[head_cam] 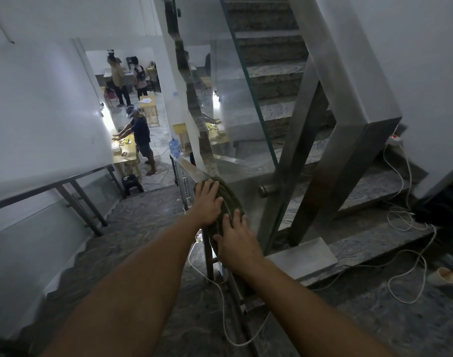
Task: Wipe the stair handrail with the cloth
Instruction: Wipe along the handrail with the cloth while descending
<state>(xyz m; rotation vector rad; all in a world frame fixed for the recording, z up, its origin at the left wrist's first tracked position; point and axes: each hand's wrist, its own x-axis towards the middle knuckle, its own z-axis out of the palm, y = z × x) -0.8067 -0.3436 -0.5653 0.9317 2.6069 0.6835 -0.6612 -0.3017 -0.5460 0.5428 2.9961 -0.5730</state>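
Note:
A dark green cloth is draped over the top of the steel stair handrail, which slopes down and away toward the lower floor. My left hand lies flat on the cloth's upper left part, fingers pointing down the rail. My right hand presses the cloth's nearer end against the rail, fingers spread. Under both hands the rail is hidden. A glass panel rises just right of the cloth.
Marble steps descend on the left, with a second rail along the wall. Thick steel posts and the upper flight stand to the right. White cables and a paper cup lie on the landing. People stand downstairs.

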